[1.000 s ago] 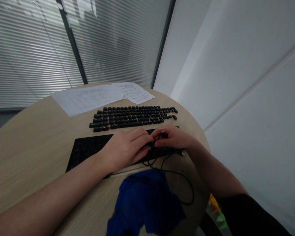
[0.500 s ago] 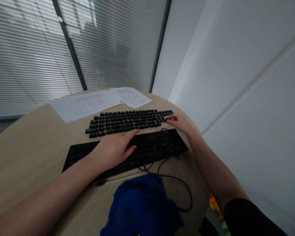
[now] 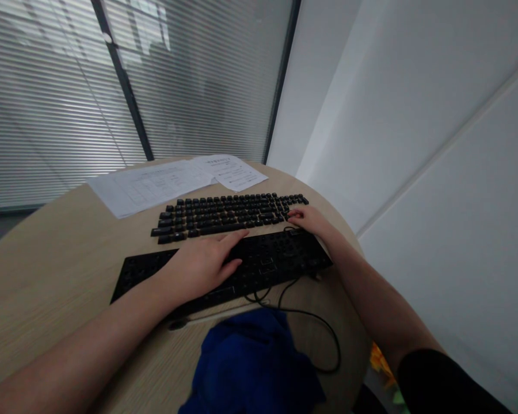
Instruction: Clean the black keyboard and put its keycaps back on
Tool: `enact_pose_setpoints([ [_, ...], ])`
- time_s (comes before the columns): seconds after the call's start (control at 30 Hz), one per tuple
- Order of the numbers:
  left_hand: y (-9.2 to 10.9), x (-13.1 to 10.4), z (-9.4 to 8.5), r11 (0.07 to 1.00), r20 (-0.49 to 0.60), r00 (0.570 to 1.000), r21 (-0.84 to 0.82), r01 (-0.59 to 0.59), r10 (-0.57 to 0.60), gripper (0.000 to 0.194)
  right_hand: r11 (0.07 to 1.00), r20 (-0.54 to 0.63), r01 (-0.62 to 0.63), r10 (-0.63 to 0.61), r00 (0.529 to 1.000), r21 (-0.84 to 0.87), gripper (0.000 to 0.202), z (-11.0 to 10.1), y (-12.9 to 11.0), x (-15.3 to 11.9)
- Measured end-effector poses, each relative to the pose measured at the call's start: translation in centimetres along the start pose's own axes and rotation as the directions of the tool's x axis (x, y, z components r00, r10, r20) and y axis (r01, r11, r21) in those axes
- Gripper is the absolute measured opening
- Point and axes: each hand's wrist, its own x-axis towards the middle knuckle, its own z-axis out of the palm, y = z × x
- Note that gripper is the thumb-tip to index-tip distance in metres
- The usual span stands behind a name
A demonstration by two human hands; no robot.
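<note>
So the black keyboard base (image 3: 270,259) is lying on the near half of the table (image 3: 47,270), running left to right, with most of its top showing no caps. Just beyond its far edge, a bunch of loose black keycaps (image 3: 218,214) is sitting on the tabletop in keyboard-style rows, with a long bar-shaped one lying along the near side.

The left hand (image 3: 201,261) is resting palm down across the base, left of its middle. Its thumb and index finger are spreading well apart, and they're not gripping anything that I can see. The right hand (image 3: 308,219) is reaching in at the right end of the keycap rows, just past the base's far right corner. Its fingers (image 3: 294,218) are bunching close together right by the caps, but I can't tell if they're pinching one, it's too small and dark.

A black cable (image 3: 317,315) is looping over the table on the near right side. A thin pale stick (image 3: 224,313) is lying along the near edge of the base, and a crumpled blue cloth (image 3: 250,359) is sitting nearer than that. Printed papers (image 3: 155,183) are lying on the far side, past the keycaps. Blinds (image 3: 47,115) are covering the far windows, and a white wall (image 3: 414,126) is standing on the right.
</note>
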Motion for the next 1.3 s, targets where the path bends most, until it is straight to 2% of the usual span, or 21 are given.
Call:
enact_pose_setpoints([
  [0.3,0.1,0.0,-0.1,1.000,0.003,1.000,-0.009,-0.002,0.002,0.053,1.000,0.006,0.002,-0.002,1.000,-0.028,0.031,-0.2,0.0,0.0],
  [0.4,0.1,0.0,-0.1,0.999,-0.011,1.000,-0.032,-0.009,0.009,0.051,0.999,-0.068,0.015,-0.018,0.998,-0.052,0.028,-1.1,-0.3,-0.5],
  [0.47,-0.1,0.0,0.0,0.999,-0.015,1.000,-0.029,-0.027,0.027,0.046,0.999,-0.173,0.000,-0.008,0.985,-0.046,0.030,-1.7,-0.8,-0.9],
  [0.53,-0.2,0.1,0.0,0.999,0.001,0.999,-0.017,-0.047,0.047,0.040,0.999,-0.296,-0.024,0.032,0.955,0.031,0.039,-2.4,-1.3,-1.4],
  [0.6,-0.3,0.2,0.0,0.999,0.031,0.998,-0.006,-0.053,0.054,0.034,0.980,-0.393,-0.017,0.095,0.915,0.198,0.053,-3.0,-2.0,-1.9],
  [0.67,-0.3,0.3,-0.1,0.999,0.056,0.997,-0.001,-0.053,0.053,0.030,0.915,-0.423,0.037,0.150,0.893,0.402,0.066,-3.7,-2.8,-2.5],
  [0.73,-0.3,0.4,-0.2,0.998,0.072,0.996,0.005,-0.055,0.055,0.028,0.820,-0.405,0.105,0.163,0.900,0.562,0.073,-4.7,-3.8,-3.6],
  [0.8,-0.3,0.4,-0.2,0.998,0.070,0.996,0.008,-0.063,0.062,0.026,0.754,-0.361,0.144,0.131,0.923,0.641,0.075,-5.7,-5.1,-5.1],
  [0.87,-0.3,0.3,-0.2,0.998,0.049,0.996,0.006,-0.069,0.069,0.024,0.716,-0.285,0.132,0.097,0.954,0.686,0.075,-6.4,-6.5,-7.0],
  [0.97,-0.4,0.3,-0.2,0.996,0.023,0.996,-0.004,-0.086,0.086,0.022,0.663,-0.145,0.048,0.091,0.985,0.747,0.066,-6.4,-7.8,-9.9],
  [1.1,-0.5,0.4,-0.3,0.995,0.015,0.995,-0.015,-0.103,0.103,0.019,0.589,-0.056,-0.036,0.138,0.989,0.807,0.053,-5.2,-7.2,-12.9],
  [1.2,-0.6,0.5,-0.2,0.991,0.002,0.992,-0.011,-0.130,0.130,0.019,0.535,-0.065,-0.008,0.117,0.991,0.845,0.049,-4.1,-5.9,-14.0],
  [1.3,-0.8,0.5,0.2,0.989,0.010,0.989,0.003,-0.148,0.148,0.023,0.534,-0.043,-0.005,0.077,0.996,0.845,0.043,-2.9,-5.0,-14.3],
])
